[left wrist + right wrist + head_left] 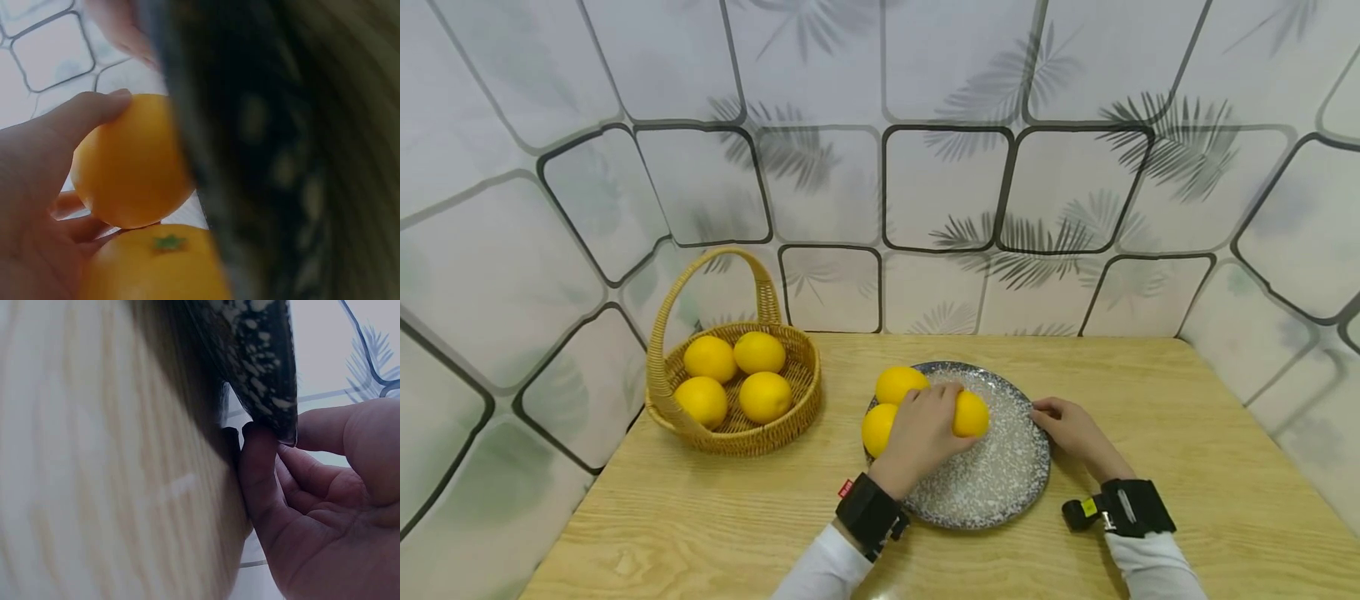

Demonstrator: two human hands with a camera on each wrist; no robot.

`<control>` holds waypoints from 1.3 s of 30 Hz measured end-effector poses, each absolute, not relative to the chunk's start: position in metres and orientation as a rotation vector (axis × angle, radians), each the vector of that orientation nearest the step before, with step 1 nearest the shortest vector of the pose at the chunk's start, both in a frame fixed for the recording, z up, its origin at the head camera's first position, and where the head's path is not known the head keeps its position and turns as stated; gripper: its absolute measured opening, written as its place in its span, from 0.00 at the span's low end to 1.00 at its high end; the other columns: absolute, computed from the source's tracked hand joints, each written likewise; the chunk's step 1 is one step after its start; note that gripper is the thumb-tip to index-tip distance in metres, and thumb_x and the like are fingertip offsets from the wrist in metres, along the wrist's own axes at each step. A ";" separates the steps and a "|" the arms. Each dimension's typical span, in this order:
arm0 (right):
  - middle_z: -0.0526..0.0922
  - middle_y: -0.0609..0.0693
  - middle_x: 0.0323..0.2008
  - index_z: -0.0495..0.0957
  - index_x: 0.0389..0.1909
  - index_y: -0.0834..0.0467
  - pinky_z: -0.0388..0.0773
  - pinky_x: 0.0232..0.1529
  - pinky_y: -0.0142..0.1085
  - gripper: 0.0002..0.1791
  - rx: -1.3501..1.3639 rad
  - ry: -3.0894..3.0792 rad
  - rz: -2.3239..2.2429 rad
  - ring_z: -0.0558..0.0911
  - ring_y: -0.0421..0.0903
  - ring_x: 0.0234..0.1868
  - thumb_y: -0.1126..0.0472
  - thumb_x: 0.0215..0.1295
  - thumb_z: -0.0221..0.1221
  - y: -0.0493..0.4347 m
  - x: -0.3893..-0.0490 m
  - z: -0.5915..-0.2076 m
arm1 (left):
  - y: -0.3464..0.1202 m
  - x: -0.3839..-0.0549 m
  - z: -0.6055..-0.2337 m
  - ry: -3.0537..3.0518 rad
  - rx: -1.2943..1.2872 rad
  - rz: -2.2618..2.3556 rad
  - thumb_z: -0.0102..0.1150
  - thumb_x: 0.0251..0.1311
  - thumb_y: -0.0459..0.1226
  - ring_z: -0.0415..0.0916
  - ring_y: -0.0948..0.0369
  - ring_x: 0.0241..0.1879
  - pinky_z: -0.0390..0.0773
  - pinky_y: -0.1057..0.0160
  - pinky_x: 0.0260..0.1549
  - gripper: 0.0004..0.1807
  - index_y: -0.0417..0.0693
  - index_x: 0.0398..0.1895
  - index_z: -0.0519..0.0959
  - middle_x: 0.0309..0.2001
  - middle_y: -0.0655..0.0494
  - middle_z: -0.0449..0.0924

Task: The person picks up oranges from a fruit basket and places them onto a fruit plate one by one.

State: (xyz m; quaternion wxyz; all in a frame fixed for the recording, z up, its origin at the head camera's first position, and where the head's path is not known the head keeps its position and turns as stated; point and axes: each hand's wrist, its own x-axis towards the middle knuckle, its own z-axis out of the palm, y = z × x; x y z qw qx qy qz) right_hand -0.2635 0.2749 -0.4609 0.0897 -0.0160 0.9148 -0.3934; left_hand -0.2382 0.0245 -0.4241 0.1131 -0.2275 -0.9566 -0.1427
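My left hand [925,429] grips a yellow-orange orange [973,414] over the speckled grey plate [992,492]. In the left wrist view, the thumb lies on top of this orange [134,162], with fingers behind it; a second orange [156,269] with a green star-shaped stem mark is close below. Two more oranges show at the plate's left side, one at the back [901,383] and one [877,429] partly covered by my left hand. At the plate's right edge, my right hand [1078,432] pinches the dark rim [265,381] between thumb and finger.
A wicker basket [752,442] with a tall arched handle stands on the left of the wooden table [730,525], holding several oranges [766,397]. Patterned wall covering [940,192] rises behind the table and on both sides.
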 end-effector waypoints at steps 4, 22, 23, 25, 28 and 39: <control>0.72 0.76 0.60 0.69 0.62 0.73 0.71 0.59 0.60 0.26 -0.058 2.717 -1.179 0.71 0.67 0.59 0.56 0.73 0.48 0.275 -0.263 -0.460 | 0.024 -0.238 -0.425 -2.765 -0.666 -0.314 0.68 0.46 0.59 0.77 0.54 0.55 0.76 0.52 0.57 0.43 0.47 0.63 0.70 0.58 0.50 0.81; 0.73 0.76 0.59 0.69 0.61 0.73 0.72 0.58 0.60 0.27 -0.066 2.725 -1.162 0.72 0.66 0.58 0.55 0.73 0.48 0.277 -0.265 -0.464 | 0.019 -0.237 -0.423 -2.734 -0.710 -0.121 0.64 0.48 0.59 0.70 0.53 0.58 0.75 0.53 0.52 0.39 0.53 0.63 0.70 0.59 0.52 0.75; 0.73 0.76 0.59 0.69 0.61 0.73 0.72 0.58 0.60 0.27 -0.066 2.722 -1.166 0.73 0.66 0.58 0.55 0.73 0.48 0.277 -0.265 -0.464 | 0.018 -0.236 -0.423 -2.732 -0.710 -0.119 0.64 0.48 0.60 0.70 0.53 0.58 0.75 0.53 0.51 0.39 0.53 0.63 0.70 0.59 0.52 0.75; 0.73 0.75 0.59 0.69 0.62 0.73 0.72 0.58 0.60 0.27 -0.069 2.719 -1.170 0.73 0.66 0.58 0.55 0.73 0.48 0.277 -0.266 -0.464 | 0.018 -0.236 -0.422 -2.732 -0.709 -0.121 0.65 0.48 0.59 0.70 0.53 0.58 0.75 0.53 0.51 0.38 0.54 0.62 0.71 0.59 0.52 0.75; 0.73 0.76 0.59 0.69 0.62 0.73 0.72 0.58 0.60 0.27 -0.068 2.721 -1.164 0.72 0.66 0.58 0.55 0.73 0.48 0.277 -0.266 -0.464 | 0.018 -0.236 -0.421 -2.739 -0.710 -0.132 0.64 0.48 0.59 0.69 0.54 0.58 0.74 0.53 0.51 0.37 0.55 0.60 0.72 0.59 0.53 0.75; 0.72 0.76 0.60 0.69 0.62 0.73 0.71 0.59 0.61 0.28 -0.059 2.720 -1.156 0.71 0.67 0.59 0.54 0.73 0.48 0.277 -0.266 -0.464 | 0.017 -0.236 -0.419 -2.757 -0.739 -0.165 0.64 0.49 0.58 0.69 0.53 0.58 0.73 0.52 0.52 0.34 0.55 0.59 0.72 0.59 0.52 0.75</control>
